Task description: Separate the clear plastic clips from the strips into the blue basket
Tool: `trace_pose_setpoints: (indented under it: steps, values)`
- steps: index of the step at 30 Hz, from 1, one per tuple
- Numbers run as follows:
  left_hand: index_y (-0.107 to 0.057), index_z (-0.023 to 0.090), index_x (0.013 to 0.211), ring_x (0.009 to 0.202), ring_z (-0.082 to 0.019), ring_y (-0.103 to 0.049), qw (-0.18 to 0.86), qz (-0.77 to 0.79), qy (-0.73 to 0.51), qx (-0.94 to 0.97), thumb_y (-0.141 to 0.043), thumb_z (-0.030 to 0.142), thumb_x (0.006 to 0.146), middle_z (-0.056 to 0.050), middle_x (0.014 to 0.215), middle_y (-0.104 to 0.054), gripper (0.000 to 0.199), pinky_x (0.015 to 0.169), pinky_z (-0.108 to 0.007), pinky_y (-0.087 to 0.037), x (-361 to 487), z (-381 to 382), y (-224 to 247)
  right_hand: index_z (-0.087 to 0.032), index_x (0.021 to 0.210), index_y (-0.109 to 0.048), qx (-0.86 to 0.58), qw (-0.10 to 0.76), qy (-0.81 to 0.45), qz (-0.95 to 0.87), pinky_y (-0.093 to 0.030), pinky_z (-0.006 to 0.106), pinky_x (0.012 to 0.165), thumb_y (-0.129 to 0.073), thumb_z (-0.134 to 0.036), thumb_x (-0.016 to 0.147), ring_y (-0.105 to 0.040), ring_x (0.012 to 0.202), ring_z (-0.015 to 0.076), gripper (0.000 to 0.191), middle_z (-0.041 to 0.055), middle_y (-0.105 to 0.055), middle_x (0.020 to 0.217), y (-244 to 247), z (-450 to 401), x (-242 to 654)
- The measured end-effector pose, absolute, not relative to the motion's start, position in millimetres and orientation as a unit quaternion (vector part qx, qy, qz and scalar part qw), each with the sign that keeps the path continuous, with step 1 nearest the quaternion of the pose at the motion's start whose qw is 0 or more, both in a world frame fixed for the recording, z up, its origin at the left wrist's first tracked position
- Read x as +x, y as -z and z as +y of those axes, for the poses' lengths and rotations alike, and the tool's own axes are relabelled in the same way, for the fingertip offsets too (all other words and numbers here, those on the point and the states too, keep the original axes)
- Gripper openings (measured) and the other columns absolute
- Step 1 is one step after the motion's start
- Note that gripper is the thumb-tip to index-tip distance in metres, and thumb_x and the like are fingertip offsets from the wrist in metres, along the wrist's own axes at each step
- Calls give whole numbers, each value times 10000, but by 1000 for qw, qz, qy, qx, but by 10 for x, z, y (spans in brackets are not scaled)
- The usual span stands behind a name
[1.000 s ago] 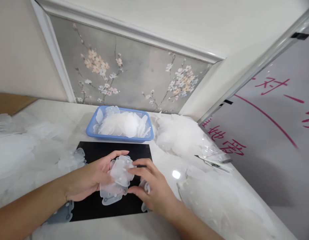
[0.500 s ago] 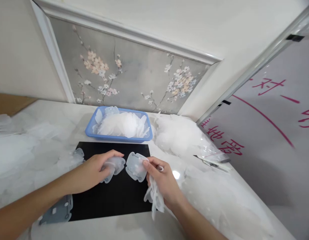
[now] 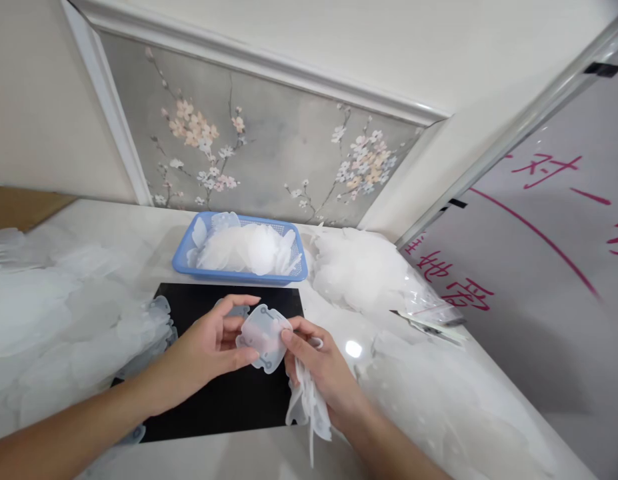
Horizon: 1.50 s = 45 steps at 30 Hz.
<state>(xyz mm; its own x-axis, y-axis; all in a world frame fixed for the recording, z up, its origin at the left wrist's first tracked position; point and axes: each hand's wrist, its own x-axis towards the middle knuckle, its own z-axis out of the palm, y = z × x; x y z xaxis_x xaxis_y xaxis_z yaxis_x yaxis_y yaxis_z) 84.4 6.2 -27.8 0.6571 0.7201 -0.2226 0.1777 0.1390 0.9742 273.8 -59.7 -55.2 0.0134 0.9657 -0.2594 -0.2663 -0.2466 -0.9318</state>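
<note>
A translucent, scallop-edged piece (image 3: 265, 339) is held over the black mat (image 3: 223, 400). My right hand (image 3: 316, 353) pinches its right edge between thumb and fingers, and several more thin translucent pieces (image 3: 309, 403) hang from the same hand. Around the left edge of the piece, my left hand (image 3: 219, 343) has its thumb at the lower side and its fingers spread above. Another translucent piece (image 3: 233, 308) shows behind the left fingers; whether they grip it is hard to tell.
Behind the mat stands a blue basket (image 3: 239, 275) of translucent pieces. Heaps of similar pieces lie at the left (image 3: 33, 313) and right (image 3: 359, 270). Plastic bags (image 3: 449, 387) spread at the lower right, beside a whiteboard (image 3: 529, 333).
My left hand has moved right and opened around the piece in my right hand. The piece it held before now shows behind its fingers.
</note>
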Motion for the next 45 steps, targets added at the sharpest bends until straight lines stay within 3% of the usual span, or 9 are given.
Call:
trace_pose_setpoints:
  steps: [5, 10, 15, 21, 24, 27, 32, 39, 45]
  values:
    - [-545, 224, 1184, 642, -123, -612, 659, 426, -227, 576, -753, 258, 740, 55, 700, -676, 492, 665, -256, -477, 884, 53, 301, -181, 780, -584, -497, 508, -612, -347, -255, 188, 391, -745, -582, 756, -376, 368, 62, 433, -68, -501, 447, 584, -606, 2707]
    - [-537, 225, 1110, 545, -118, -588, 640, 434, -243, 586, -805, 293, 671, 112, 580, -545, 518, 553, -229, -451, 852, 99, 356, -187, 750, -582, -512, 514, -593, -349, -277, 198, 396, -748, -565, 760, -361, 384, 68, 412, -80, -467, 449, 598, -605, 2686]
    - [-587, 234, 1016, 456, -149, -527, 485, 476, -189, 709, -566, 491, 864, 87, 489, -495, 299, 502, -270, -406, 741, 238, 323, -168, 694, -629, -553, 537, -520, -369, -326, 200, 429, -773, -508, 755, -430, 458, 81, 373, -27, -565, 529, 510, -573, 2787]
    - [-631, 263, 1137, 1056, -270, -613, 258, 469, -166, 828, -595, 403, 822, -41, 1152, -638, 347, 902, -386, -460, 553, 456, 379, -242, 1123, -636, -522, 662, -521, -134, -353, 190, 375, -832, -408, 683, -403, 447, 74, 509, -32, -671, 744, 419, -472, 3165]
    - [-587, 260, 1229, 1057, -255, -608, 293, 470, -164, 817, -614, 354, 793, -55, 1242, -598, 447, 905, -375, -473, 547, 485, 488, -264, 1159, -604, -493, 676, -540, -90, -411, 194, 402, -834, -365, 662, -426, 469, 78, 557, -36, -693, 821, 458, -454, 3221]
    - [-621, 251, 1196, 861, -215, -621, 309, 482, -180, 800, -643, 255, 720, -24, 1000, -648, 476, 784, -330, -491, 598, 476, 517, -235, 1072, -616, -493, 652, -564, -121, -360, 196, 390, -846, -376, 646, -413, 458, 82, 505, -45, -648, 701, 500, -469, 3142]
    - [-733, 213, 884, 794, -209, -624, 394, 478, -230, 751, -614, 338, 819, -29, 846, -708, 185, 726, -302, -470, 688, 401, 335, -194, 859, -621, -500, 563, -593, -284, -306, 217, 450, -809, -427, 710, -392, 448, 65, 334, -26, -629, 702, 522, -535, 2940]
    - [-719, 191, 1016, 719, -177, -665, 644, 463, -250, 556, -696, 439, 807, -24, 812, -748, 326, 655, -261, -517, 769, 259, 217, -243, 1101, -610, -573, 494, -461, -464, -441, 313, 687, -723, -320, 772, -497, 704, 164, 356, 45, -692, 1011, 554, -641, 2780]
    - [-716, 208, 1057, 850, -191, -717, 691, 444, -237, 519, -687, 398, 844, -26, 923, -776, 286, 769, -271, -556, 763, 237, 243, -275, 1231, -513, -561, 471, -460, -502, -423, 313, 700, -629, -255, 832, -474, 692, 161, 416, 31, -701, 1045, 597, -675, 2772]
